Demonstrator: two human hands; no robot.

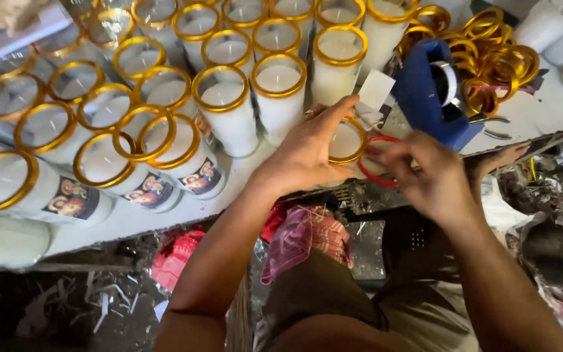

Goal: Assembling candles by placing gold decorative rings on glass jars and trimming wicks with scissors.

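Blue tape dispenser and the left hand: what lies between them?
In the head view, a white paper slip lies between the blue tape dispenser and the left hand, which holds a gold-rimmed candle jar.

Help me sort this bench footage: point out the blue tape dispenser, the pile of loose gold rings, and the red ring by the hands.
blue tape dispenser point(425, 98), head view, on its blue side.
pile of loose gold rings point(490, 55), head view, mid-pile.
red ring point(367, 175), head view, on its lower left arc.

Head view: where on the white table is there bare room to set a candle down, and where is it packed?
Bare strip of white table along the near edge, below the labelled candles, left of the left hand. A smaller patch sits right of the blue tape dispenser. Packed: gold-rimmed candles across the left and back, loose gold rings behind the dispenser.
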